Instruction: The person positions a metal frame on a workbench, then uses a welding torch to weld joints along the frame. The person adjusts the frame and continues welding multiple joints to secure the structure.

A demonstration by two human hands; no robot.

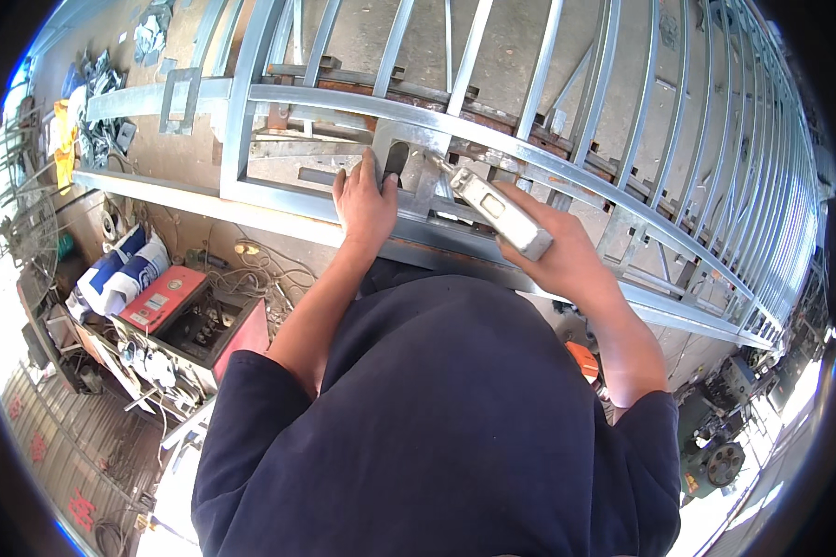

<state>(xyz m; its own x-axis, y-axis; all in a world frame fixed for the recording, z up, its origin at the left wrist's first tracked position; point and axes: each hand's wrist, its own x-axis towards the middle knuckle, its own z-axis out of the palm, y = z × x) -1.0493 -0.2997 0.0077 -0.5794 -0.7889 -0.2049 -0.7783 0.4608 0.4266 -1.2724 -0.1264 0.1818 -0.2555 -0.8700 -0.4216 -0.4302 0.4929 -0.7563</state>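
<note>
My left hand (366,206) is at a flat grey metal plate (420,137) with a dark rounded slot. Its index finger and thumb pinch the plate's left side, and the other fingers are bent beside it. In my right hand (563,243) is a white, box-shaped hand tool (503,215) with a narrow metal tip. That tip points up and left toward the plate, close to its right side. Whether it touches the plate I cannot tell. Both hands are over the near side of a long metal frame (297,198) with many parallel bars.
A red machine box (164,297) with an open compartment stands at the lower left, beside blue-and-white bags (125,265) and tangled cables (267,278). A yellow cloth (63,139) hangs at the far left. An orange object (582,360) lies near my right forearm. Machinery (723,455) stands lower right.
</note>
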